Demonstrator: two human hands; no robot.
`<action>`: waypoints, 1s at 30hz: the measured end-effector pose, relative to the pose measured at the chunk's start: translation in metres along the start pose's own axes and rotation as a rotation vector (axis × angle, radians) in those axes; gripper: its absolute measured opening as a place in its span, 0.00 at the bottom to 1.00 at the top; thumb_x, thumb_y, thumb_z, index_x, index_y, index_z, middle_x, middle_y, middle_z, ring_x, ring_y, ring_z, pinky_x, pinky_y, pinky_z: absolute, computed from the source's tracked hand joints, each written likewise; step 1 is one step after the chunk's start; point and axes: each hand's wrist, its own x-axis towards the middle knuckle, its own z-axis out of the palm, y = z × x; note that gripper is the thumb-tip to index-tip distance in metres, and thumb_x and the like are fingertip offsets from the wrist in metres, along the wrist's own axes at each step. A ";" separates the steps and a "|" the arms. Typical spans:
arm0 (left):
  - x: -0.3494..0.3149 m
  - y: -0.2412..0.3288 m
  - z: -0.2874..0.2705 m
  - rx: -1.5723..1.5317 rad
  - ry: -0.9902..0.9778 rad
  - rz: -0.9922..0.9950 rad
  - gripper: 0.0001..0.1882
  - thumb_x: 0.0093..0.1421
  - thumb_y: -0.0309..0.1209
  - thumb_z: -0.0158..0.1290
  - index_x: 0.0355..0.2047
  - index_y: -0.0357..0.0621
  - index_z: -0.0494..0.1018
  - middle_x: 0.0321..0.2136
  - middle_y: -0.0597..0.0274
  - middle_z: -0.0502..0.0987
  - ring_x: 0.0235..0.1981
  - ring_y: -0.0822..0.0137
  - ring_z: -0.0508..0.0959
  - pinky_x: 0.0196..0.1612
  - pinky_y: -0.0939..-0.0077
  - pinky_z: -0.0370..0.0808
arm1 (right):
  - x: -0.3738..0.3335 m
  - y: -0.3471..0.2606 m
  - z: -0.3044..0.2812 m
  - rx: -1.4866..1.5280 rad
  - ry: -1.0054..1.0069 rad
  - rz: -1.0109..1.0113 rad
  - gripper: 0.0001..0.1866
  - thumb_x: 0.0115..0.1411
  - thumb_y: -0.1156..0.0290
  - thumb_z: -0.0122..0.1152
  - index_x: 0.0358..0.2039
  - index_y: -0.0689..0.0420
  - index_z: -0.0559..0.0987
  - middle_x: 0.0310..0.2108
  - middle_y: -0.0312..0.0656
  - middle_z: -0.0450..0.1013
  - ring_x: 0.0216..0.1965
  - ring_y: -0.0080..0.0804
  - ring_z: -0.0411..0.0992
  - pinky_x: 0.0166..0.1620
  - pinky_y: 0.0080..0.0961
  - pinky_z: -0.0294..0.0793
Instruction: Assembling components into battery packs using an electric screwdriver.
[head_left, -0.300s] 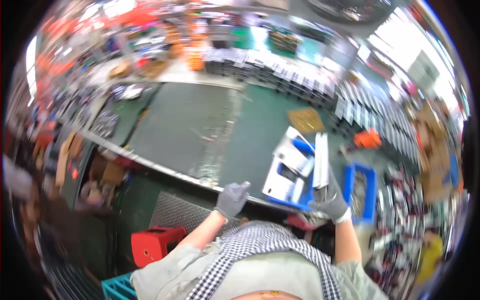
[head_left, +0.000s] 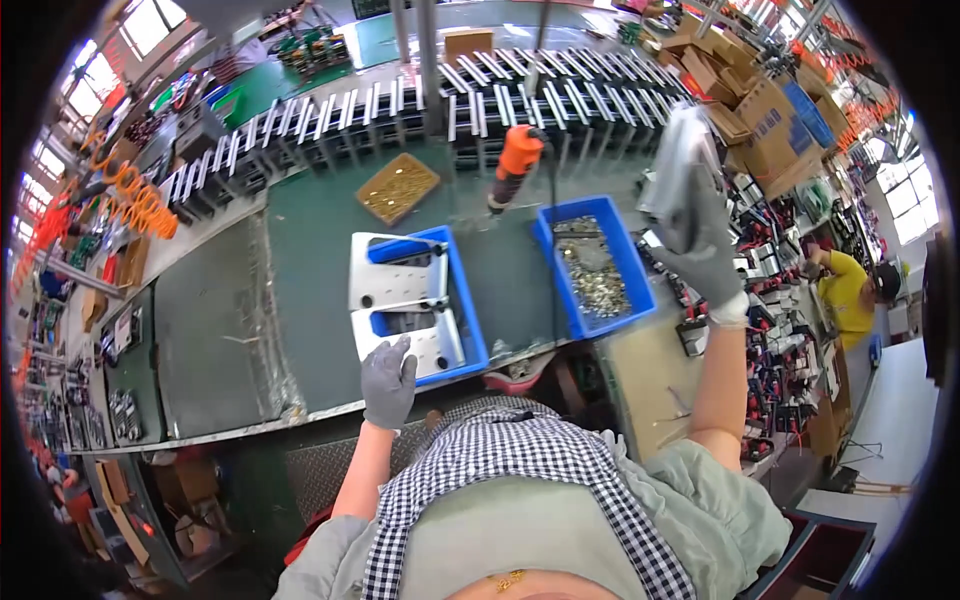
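Note:
My right hand (head_left: pixel 705 255), in a grey glove, is raised at the right and closed around a long silver-white metal part (head_left: pixel 683 160). Motion blurs this part, so its exact shape and whether it is more than one piece cannot be made out. My left hand (head_left: pixel 388 385), also gloved, is at the table's front edge beside two white metal brackets (head_left: pixel 396 277) with cut-outs. Its fingers are stretched forward at the nearer bracket's edge; whether they touch it is unclear. The brackets lie over a blue bin (head_left: pixel 472 325).
A second blue bin (head_left: pixel 640 290) holds small metal parts. An orange power screwdriver (head_left: pixel 518 155) hangs above the table near a shallow tray of brass-coloured pieces (head_left: pixel 398 188). Rows of metal-topped units (head_left: pixel 560 105) line the back. Cardboard boxes (head_left: pixel 770 130) and a person in yellow (head_left: pixel 848 295) are at right.
The view has turned to the right. My right hand has lifted the silver-white part from beside the brackets and carried it out to the right. My left hand has come close to the brackets.

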 end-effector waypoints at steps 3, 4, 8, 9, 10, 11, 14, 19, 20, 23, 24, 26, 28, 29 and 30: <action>0.034 0.035 0.036 -0.023 -0.027 0.009 0.17 0.58 0.29 0.58 0.48 0.44 0.77 0.37 0.53 0.80 0.41 0.47 0.78 0.50 0.54 0.74 | -0.011 0.109 0.041 -0.199 -0.391 -0.109 0.51 0.38 0.61 0.75 0.66 0.50 0.67 0.43 0.49 0.73 0.45 0.47 0.69 0.51 0.40 0.68; 0.043 0.049 0.047 -0.020 -0.027 -0.004 0.17 0.58 0.29 0.58 0.48 0.44 0.77 0.37 0.53 0.80 0.41 0.47 0.78 0.50 0.54 0.74 | -0.015 0.131 0.062 -0.166 -0.515 -0.157 0.51 0.38 0.61 0.76 0.67 0.48 0.67 0.41 0.49 0.72 0.44 0.46 0.68 0.51 0.40 0.67; 0.072 0.093 0.088 -0.010 -0.129 0.108 0.16 0.59 0.30 0.58 0.48 0.45 0.76 0.37 0.56 0.81 0.40 0.49 0.78 0.51 0.54 0.74 | -0.015 0.166 0.143 -0.154 -0.926 -0.208 0.52 0.37 0.57 0.74 0.67 0.41 0.66 0.41 0.51 0.72 0.46 0.51 0.70 0.52 0.43 0.67; 0.078 0.102 0.096 -0.012 -0.153 0.094 0.15 0.59 0.29 0.58 0.47 0.45 0.76 0.37 0.55 0.81 0.42 0.48 0.78 0.51 0.54 0.73 | -0.012 0.170 0.153 -0.150 -0.945 -0.233 0.53 0.36 0.56 0.75 0.68 0.40 0.65 0.43 0.51 0.71 0.48 0.52 0.69 0.53 0.42 0.67; 0.084 0.108 0.103 -0.017 -0.181 0.085 0.14 0.59 0.28 0.58 0.47 0.44 0.77 0.37 0.54 0.80 0.44 0.46 0.78 0.50 0.55 0.73 | -0.011 0.175 0.160 -0.149 -0.963 -0.252 0.55 0.35 0.56 0.76 0.68 0.39 0.64 0.44 0.51 0.71 0.49 0.52 0.69 0.55 0.41 0.66; 0.090 0.113 0.109 0.049 -0.178 0.129 0.13 0.61 0.30 0.57 0.46 0.45 0.76 0.37 0.55 0.81 0.39 0.52 0.80 0.48 0.58 0.75 | -0.011 0.182 0.158 -0.159 -0.996 -0.202 0.55 0.36 0.55 0.77 0.69 0.38 0.63 0.47 0.52 0.70 0.50 0.52 0.68 0.59 0.43 0.63; 0.098 0.109 0.126 0.027 -0.224 -0.095 0.12 0.62 0.30 0.56 0.45 0.42 0.78 0.36 0.53 0.81 0.37 0.52 0.80 0.42 0.63 0.77 | -0.010 0.177 0.129 -0.181 -0.849 -0.238 0.54 0.39 0.56 0.76 0.69 0.38 0.62 0.47 0.51 0.70 0.51 0.53 0.67 0.60 0.46 0.60; 0.151 0.109 0.171 -0.272 -0.161 -0.576 0.15 0.65 0.34 0.54 0.47 0.37 0.77 0.38 0.49 0.82 0.38 0.51 0.82 0.42 0.64 0.78 | -0.089 0.167 0.092 -0.060 -0.809 -0.417 0.52 0.38 0.52 0.76 0.67 0.37 0.66 0.42 0.46 0.68 0.44 0.46 0.67 0.53 0.44 0.63; 0.159 0.106 0.181 -0.264 -0.143 -0.507 0.16 0.65 0.35 0.54 0.48 0.37 0.77 0.40 0.49 0.82 0.39 0.50 0.81 0.44 0.63 0.78 | -0.104 0.165 0.089 -0.014 -0.845 -0.444 0.53 0.36 0.51 0.77 0.67 0.37 0.66 0.42 0.46 0.68 0.43 0.46 0.67 0.53 0.44 0.63; 0.172 0.095 0.203 -0.243 -0.209 -0.414 0.17 0.63 0.36 0.54 0.48 0.39 0.77 0.41 0.50 0.82 0.41 0.49 0.81 0.47 0.61 0.77 | -0.134 0.166 0.092 0.075 -1.049 -0.269 0.53 0.34 0.53 0.78 0.65 0.36 0.68 0.51 0.48 0.66 0.50 0.48 0.65 0.60 0.47 0.60; 0.172 0.087 0.199 -0.250 -0.303 -0.375 0.17 0.62 0.36 0.55 0.47 0.40 0.77 0.41 0.51 0.82 0.42 0.49 0.81 0.48 0.60 0.76 | -0.141 0.165 0.091 -0.009 -1.010 -0.229 0.60 0.26 0.49 0.80 0.66 0.34 0.66 0.57 0.51 0.64 0.59 0.53 0.61 0.67 0.52 0.52; 0.171 0.057 0.173 0.036 -0.324 -0.195 0.16 0.61 0.37 0.55 0.46 0.42 0.77 0.40 0.53 0.82 0.42 0.50 0.80 0.48 0.59 0.75 | -0.140 0.159 0.088 -0.067 -1.036 -0.171 0.59 0.28 0.47 0.80 0.67 0.34 0.65 0.62 0.54 0.61 0.66 0.59 0.54 0.71 0.56 0.42; 0.163 0.005 0.144 0.321 -0.257 0.056 0.15 0.60 0.39 0.55 0.44 0.47 0.77 0.38 0.58 0.81 0.41 0.54 0.79 0.46 0.60 0.73 | -0.129 0.142 0.078 -0.058 -0.982 -0.212 0.57 0.32 0.50 0.79 0.67 0.33 0.65 0.62 0.54 0.61 0.65 0.60 0.55 0.71 0.57 0.43; 0.166 -0.015 0.126 0.430 -0.299 -0.007 0.16 0.60 0.39 0.55 0.45 0.45 0.78 0.37 0.55 0.81 0.41 0.53 0.79 0.48 0.58 0.73 | -0.117 0.128 0.070 -0.069 -0.920 -0.299 0.48 0.42 0.51 0.74 0.66 0.42 0.67 0.61 0.55 0.62 0.65 0.59 0.57 0.70 0.54 0.48; 0.168 -0.029 0.110 0.533 -0.343 -0.063 0.18 0.61 0.40 0.54 0.46 0.43 0.78 0.37 0.52 0.81 0.40 0.51 0.79 0.49 0.56 0.73 | -0.118 0.116 0.075 -0.069 -0.917 -0.294 0.48 0.42 0.51 0.74 0.66 0.42 0.67 0.61 0.55 0.62 0.65 0.59 0.57 0.70 0.54 0.48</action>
